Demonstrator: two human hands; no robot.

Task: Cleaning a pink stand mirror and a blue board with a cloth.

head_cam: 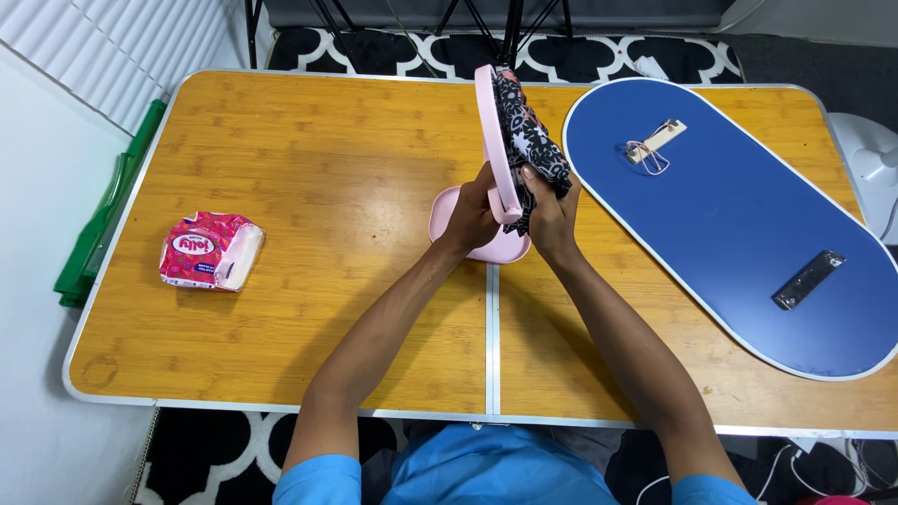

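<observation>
A pink stand mirror (488, 122) with a round pink base (447, 208) stands at the middle of the wooden table (309, 159), seen edge-on. My left hand (475, 213) grips the lower part of its pink frame. My right hand (550, 210) holds a black cloth with a white and pink floral print (529, 140) pressed against the mirror's right face.
A pink tissue pack (210, 251) lies at the table's left. A large blue oval board (739, 215) covers the right side, with a small wooden piece (655, 145) and a dark metal bracket (809, 279) on it. A green object (98, 224) leans off the left edge.
</observation>
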